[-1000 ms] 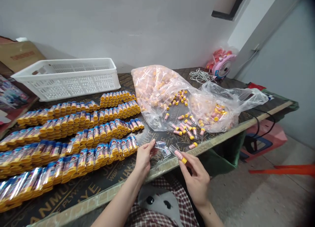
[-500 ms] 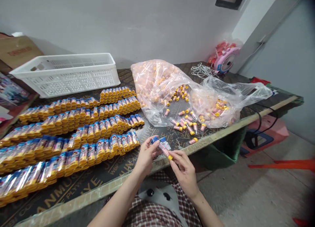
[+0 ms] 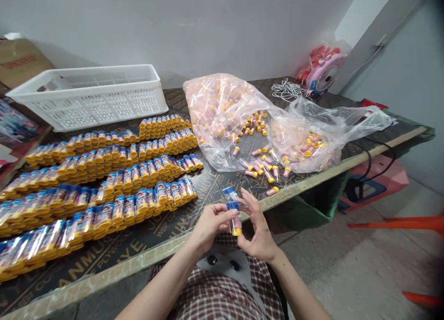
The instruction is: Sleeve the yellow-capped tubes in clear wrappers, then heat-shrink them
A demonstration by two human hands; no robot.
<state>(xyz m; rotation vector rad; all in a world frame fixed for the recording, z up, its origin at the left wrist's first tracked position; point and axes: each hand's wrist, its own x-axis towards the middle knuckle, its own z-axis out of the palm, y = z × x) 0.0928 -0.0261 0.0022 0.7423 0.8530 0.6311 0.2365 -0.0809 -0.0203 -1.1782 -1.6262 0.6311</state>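
Note:
My left hand (image 3: 212, 224) pinches a small clear plastic tube (image 3: 235, 223) with a blue cap and a yellow end, held upright over the table's front edge. Spread around the tube's right side are the fingers of my right hand (image 3: 257, 227); its thumb is close to the yellow end, and whether it touches is unclear. Just behind the hands is another blue-capped tube (image 3: 229, 192), partly hidden by the fingers. Several loose pink tubes with yellow ends (image 3: 267, 174) lie on the table beyond my right hand.
Stacked rows of blue-and-yellow tubes (image 3: 114, 213) cover the table's left side. Behind them stands a white plastic basket (image 3: 104, 98). A clear bag (image 3: 222, 107) spills small tubes at centre. Farther right are a white cord (image 3: 289, 89), a pink fan (image 3: 325, 77) and a pink stool (image 3: 376, 183).
The tube has turned from slanted to upright in my left hand. My right hand's fingers have spread from their pinch on its yellow end. The view has shifted slightly.

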